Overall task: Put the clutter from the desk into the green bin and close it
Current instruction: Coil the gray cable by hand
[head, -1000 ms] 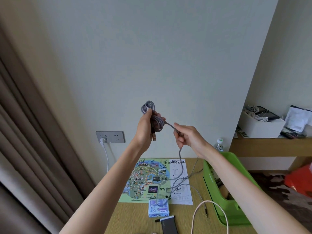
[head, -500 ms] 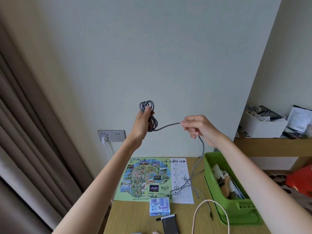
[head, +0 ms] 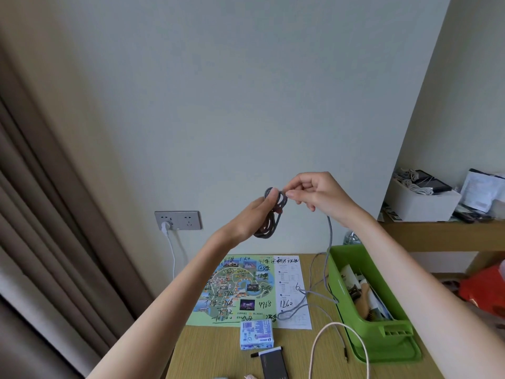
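High above the desk, my left hand (head: 252,216) grips a coil of grey braided cable (head: 269,227). My right hand (head: 314,194) pinches the same cable right at the top of the coil. The loose end hangs from that hand down onto the desk, over the park map (head: 237,288) and beside the green bin (head: 393,332). The bin stands open at the desk's right side with a wooden brush and papers inside. A small blue packet (head: 256,333), a black device (head: 273,363) and a white cable (head: 338,348) lie on the desk.
A grey wall socket (head: 178,220) with a white plug sits left of my hands. Brown curtains (head: 41,214) hang at the far left. A wooden shelf (head: 442,233) at the right carries a white box and papers. Something red (head: 483,291) lies below the shelf.
My right hand has moved left, bringing the cable up to the coil in my left hand. Another loop has been added and less loose cable hangs down.
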Motion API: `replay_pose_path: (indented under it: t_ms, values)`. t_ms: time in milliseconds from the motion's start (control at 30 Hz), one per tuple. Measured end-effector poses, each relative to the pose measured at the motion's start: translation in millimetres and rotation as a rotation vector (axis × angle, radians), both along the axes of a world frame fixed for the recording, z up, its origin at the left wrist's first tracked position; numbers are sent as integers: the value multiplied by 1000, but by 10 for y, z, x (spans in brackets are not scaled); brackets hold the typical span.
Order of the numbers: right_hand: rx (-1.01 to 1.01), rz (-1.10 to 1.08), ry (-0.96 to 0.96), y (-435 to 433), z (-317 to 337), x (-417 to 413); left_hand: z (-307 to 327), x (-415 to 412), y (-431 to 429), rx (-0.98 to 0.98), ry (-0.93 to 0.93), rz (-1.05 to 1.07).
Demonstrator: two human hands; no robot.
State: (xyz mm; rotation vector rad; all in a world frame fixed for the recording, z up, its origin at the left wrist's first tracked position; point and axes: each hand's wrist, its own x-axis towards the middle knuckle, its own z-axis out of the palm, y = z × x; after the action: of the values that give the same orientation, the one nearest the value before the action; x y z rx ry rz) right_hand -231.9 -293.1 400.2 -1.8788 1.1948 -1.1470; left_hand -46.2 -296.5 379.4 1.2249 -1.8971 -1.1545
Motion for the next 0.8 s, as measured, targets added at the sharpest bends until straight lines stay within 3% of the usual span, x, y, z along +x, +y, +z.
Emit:
replay_pose_path:
  t_ms: [300, 467, 600, 800]
  values:
    - [17, 47, -24, -42, -40, 57, -3, -63, 107, 76, -83, -138]
    - [61, 33, -103, -71, -116, 8, 49, -21, 132, 153, 60, -147]
    - [255, 125, -383, -99, -274, -111, 83, 11, 102, 191, 228, -88]
    - [319, 126, -416, -71, -456, -93, 85, 21, 32, 93, 286, 44]
